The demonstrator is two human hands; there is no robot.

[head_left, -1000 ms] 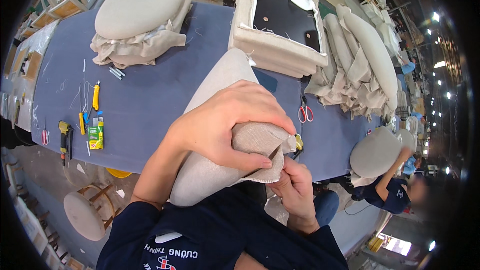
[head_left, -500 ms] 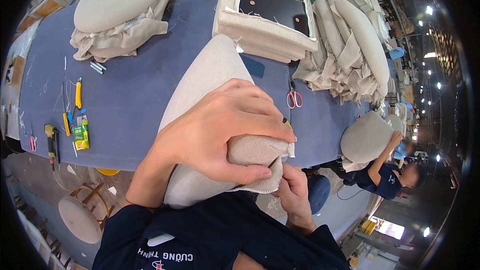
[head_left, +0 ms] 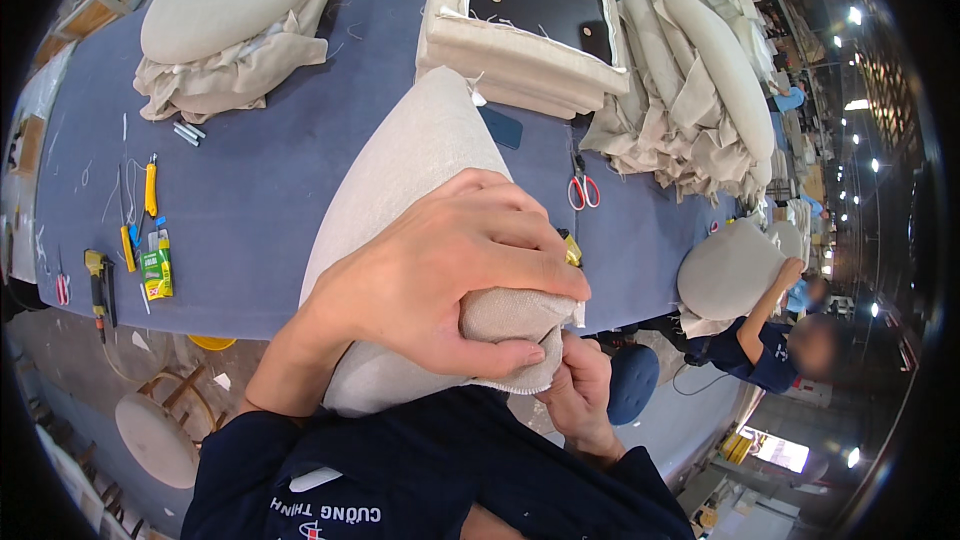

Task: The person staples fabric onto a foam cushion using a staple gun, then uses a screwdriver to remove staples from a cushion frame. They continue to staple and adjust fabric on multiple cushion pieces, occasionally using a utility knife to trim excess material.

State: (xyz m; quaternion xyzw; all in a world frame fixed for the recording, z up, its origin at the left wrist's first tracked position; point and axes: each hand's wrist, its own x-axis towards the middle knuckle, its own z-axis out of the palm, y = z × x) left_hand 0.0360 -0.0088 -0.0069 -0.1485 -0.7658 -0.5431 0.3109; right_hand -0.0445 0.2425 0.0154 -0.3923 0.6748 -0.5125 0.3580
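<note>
Left hand (head_left: 440, 280) clamps beige cushion (head_left: 420, 170) corner; right hand (head_left: 580, 390) pinches fabric beneath, 5 o'clock; blue worktop (head_left: 270, 200) under.

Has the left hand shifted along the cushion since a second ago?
No. The left hand grips the same near end of the beige cushion, beside the red-handled scissors.

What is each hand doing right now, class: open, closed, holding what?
Left hand: closed over the near end of the beige padded cushion, gripping its fabric.
Right hand: curled under that end, pinching the fabric edge; mostly hidden.
</note>
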